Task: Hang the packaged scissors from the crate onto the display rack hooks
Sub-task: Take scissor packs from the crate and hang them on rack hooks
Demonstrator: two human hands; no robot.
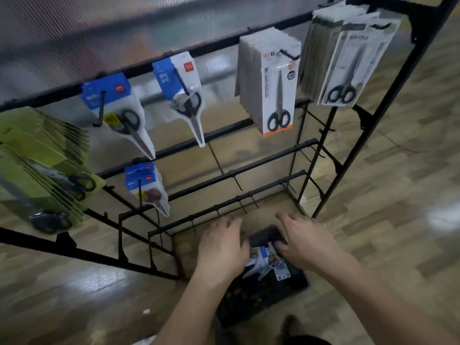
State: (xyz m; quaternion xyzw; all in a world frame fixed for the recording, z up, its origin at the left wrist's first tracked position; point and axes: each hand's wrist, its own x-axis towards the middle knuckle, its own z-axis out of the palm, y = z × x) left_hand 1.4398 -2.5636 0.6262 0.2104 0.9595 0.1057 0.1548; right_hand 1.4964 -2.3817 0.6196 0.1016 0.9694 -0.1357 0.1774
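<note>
Black crate [261, 302] on the wood floor, near centre. Packaged scissors [267, 263] lie in it, between both hands. Left hand [221, 247] is palm down with fingers loosely extended, at the packs' left edge. Right hand [301, 242] has fingers bent down over the packs; grip cannot be told. Beyond is the display rack [249, 170], with blue-carded scissors [117, 108] hung upper left and an orange-trimmed pack [276, 85] upper right.

Left hand [221, 247] and right hand [302, 242] hover over packaged scissors [267, 265] in the black crate [254, 301].
</note>
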